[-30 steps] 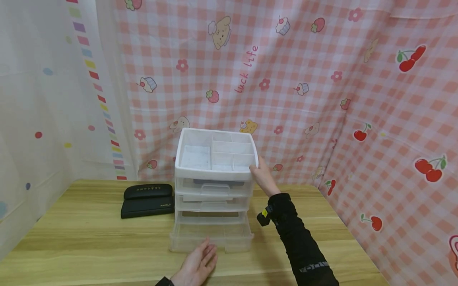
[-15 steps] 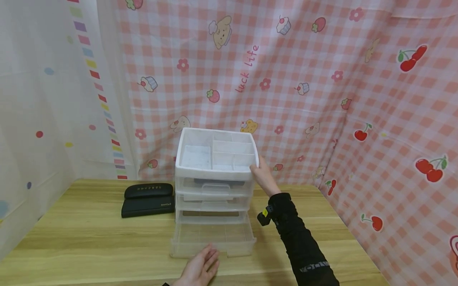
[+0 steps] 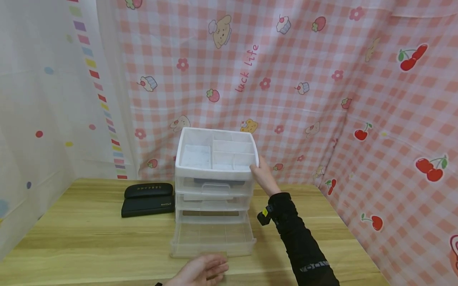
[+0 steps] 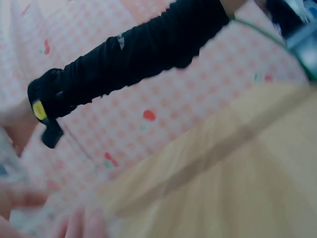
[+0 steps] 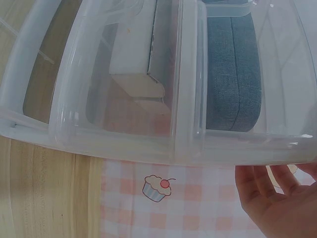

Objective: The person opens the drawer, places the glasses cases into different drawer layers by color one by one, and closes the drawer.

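A white plastic drawer unit [image 3: 214, 174] with clear drawers stands mid-table, its divided top tray bare. Its bottom drawer [image 3: 186, 249] is pulled out towards me and looks empty. My right hand [image 3: 264, 175] holds the unit's right top edge, thumb over the rim; in the right wrist view its fingers [image 5: 247, 186] lie along the side. Just in front of the pulled-out drawer is my left hand [image 3: 202, 271], fingers loosely bent with nothing in them, blurred in the left wrist view. Through the upper drawers show a blue fabric case [image 5: 233, 74] and a white box [image 5: 131, 54].
Left of the unit, a black glasses case [image 3: 148, 190] lies behind a flat black case [image 3: 146, 207] on the wooden table [image 3: 89, 238]. A pink checked curtain [image 3: 307, 51] hangs behind and to the right, a white dotted one [image 3: 39, 99] to the left.
The bottom drawer has slid a little further out towards me. My left hand has come away from its front, nearer and slightly to the right. The right hand has stayed put.
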